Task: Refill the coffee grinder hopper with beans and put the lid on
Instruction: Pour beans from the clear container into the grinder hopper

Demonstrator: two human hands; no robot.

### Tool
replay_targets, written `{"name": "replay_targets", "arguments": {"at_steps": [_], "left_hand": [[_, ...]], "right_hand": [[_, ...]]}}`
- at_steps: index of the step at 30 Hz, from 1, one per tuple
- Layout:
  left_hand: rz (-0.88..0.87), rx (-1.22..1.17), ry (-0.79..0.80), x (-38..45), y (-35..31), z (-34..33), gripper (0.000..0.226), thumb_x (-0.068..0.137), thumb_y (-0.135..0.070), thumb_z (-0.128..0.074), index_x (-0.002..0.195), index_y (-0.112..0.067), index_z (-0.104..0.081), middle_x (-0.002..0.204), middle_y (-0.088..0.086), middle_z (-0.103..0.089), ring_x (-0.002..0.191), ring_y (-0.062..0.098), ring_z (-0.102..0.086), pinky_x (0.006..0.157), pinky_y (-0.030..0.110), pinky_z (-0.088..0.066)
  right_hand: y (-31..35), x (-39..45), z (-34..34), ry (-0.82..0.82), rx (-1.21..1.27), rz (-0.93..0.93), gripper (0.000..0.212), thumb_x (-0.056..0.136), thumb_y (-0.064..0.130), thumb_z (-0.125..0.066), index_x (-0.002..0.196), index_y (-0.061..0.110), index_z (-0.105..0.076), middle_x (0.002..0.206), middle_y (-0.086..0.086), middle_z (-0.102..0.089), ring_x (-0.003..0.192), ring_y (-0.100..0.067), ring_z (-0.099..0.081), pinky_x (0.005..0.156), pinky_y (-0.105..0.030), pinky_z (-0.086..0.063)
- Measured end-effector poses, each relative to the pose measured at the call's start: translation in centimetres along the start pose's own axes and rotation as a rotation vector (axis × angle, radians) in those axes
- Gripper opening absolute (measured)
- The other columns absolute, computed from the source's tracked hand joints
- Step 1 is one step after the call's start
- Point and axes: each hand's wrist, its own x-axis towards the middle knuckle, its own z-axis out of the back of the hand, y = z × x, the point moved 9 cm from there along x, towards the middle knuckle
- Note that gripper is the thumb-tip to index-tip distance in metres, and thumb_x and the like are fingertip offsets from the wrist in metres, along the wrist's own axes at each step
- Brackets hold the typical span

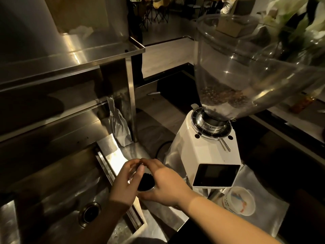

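Observation:
A white coffee grinder stands on the steel counter, its clear hopper open at the top with a shallow layer of beans at the bottom. No lid is in view. In front of it, both my hands curl around a small round metal container holding dark coffee. My left hand grips its left side, my right hand its right side, and their fingertips meet over its far rim. A white bean bag leans against a steel post behind.
A steel sink with a drain lies at the left, under steel shelves. A white paper cup sits right of the grinder's front. A black cable loops beside the grinder base.

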Motion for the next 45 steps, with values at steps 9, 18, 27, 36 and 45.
{"name": "replay_targets", "arguments": {"at_steps": [9, 18, 27, 36, 45], "left_hand": [[-0.206, 0.056, 0.097, -0.8, -4.4, -0.5, 0.144, 0.048, -0.036, -0.107, 0.161, -0.061, -0.022, 0.152, -0.036, -0.052, 0.141, -0.015, -0.048, 0.097, -0.002, -0.044], [-0.485, -0.029, -0.149, -2.5, -22.6, 0.6, 0.092, 0.054, -0.045, -0.097, 0.137, -0.046, -0.056, 0.128, -0.033, -0.068, 0.116, -0.016, -0.065, 0.087, -0.002, -0.048], [-0.75, 0.038, -0.104, -1.5, -36.6, 0.4, 0.1, 0.056, -0.046, -0.099, 0.143, -0.028, -0.053, 0.131, -0.022, -0.069, 0.126, -0.01, -0.063, 0.101, 0.007, -0.048], [-0.931, 0.555, -0.31, -0.3, -45.1, -0.7, 0.093, 0.062, -0.077, -0.084, 0.141, -0.048, -0.045, 0.12, -0.048, -0.054, 0.112, -0.031, -0.049, 0.087, 0.006, -0.043], [-1.157, 1.041, -0.397, 1.9, -48.4, -5.8, 0.096, 0.078, -0.073, -0.077, 0.148, -0.012, -0.055, 0.136, 0.006, -0.069, 0.115, 0.02, -0.066, 0.094, 0.032, -0.053]], "right_hand": [[2.7, -1.5, 7.1, -0.201, 0.269, -0.066, 0.115, 0.062, 0.074, -0.086, 0.159, 0.051, -0.029, 0.152, 0.024, -0.055, 0.13, 0.004, -0.056, 0.106, -0.023, -0.049], [10.8, -8.1, 20.8, -0.484, 0.096, 0.268, 0.083, 0.086, 0.065, -0.082, 0.157, 0.036, -0.049, 0.146, 0.022, -0.064, 0.133, 0.003, -0.06, 0.108, -0.03, -0.055], [12.1, -18.3, 39.1, -1.066, -0.215, 0.691, 0.018, 0.104, 0.019, -0.067, 0.12, 0.01, -0.068, 0.12, -0.01, -0.072, 0.116, -0.022, -0.071, 0.096, -0.036, -0.058], [3.8, -10.1, 45.8, -0.849, 0.091, 0.416, 0.014, 0.105, 0.036, -0.069, 0.113, 0.027, -0.077, 0.113, 0.014, -0.075, 0.109, -0.002, -0.071, 0.093, -0.024, -0.062], [1.5, -5.7, 44.3, -0.508, 0.095, 0.309, 0.025, 0.1, 0.061, -0.067, 0.117, 0.045, -0.073, 0.114, 0.034, -0.073, 0.106, 0.013, -0.069, 0.087, -0.017, -0.056]]}}
